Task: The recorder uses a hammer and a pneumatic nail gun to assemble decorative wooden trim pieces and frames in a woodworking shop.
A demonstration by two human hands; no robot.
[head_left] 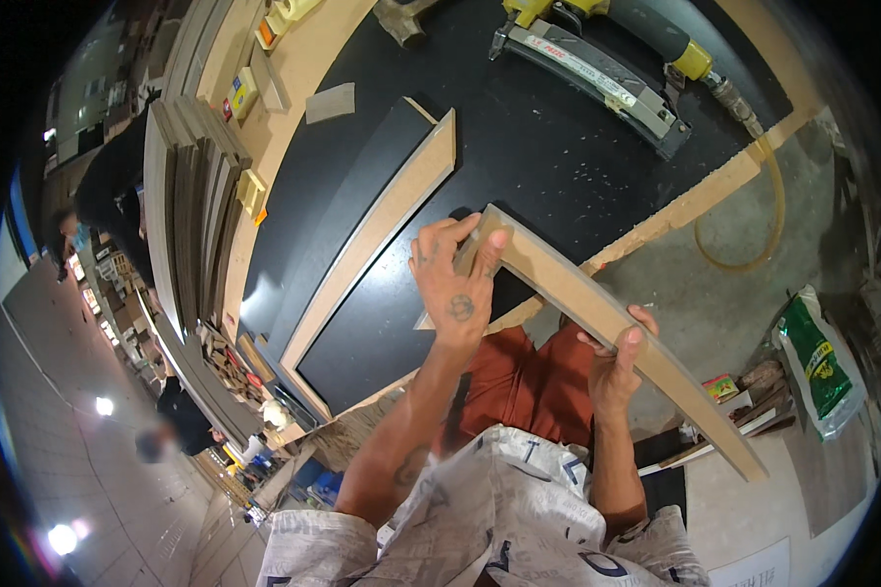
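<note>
My left hand (455, 284) grips the corner end of an L-shaped wooden frame piece (559, 276), its thumb pressed on the face. Farther down the long strip, my right hand (619, 364) wraps round it, thumb on top. The strip slants down to the right, past the table's edge; its short leg is partly hidden behind my left hand. Beside my left hand, a second wooden frame piece (374, 241) lies on the black tabletop (519, 161). Above my hands lies a yellow and grey nail gun (592, 78).
A hose (775, 210) hangs from the nail gun over the right edge. A hammer (403, 20) and a small flat scrap (331, 103) lie at the far side. Stacked boards (181, 215) stand left. A green and white bag (820, 362) sits right. Two people are at far left.
</note>
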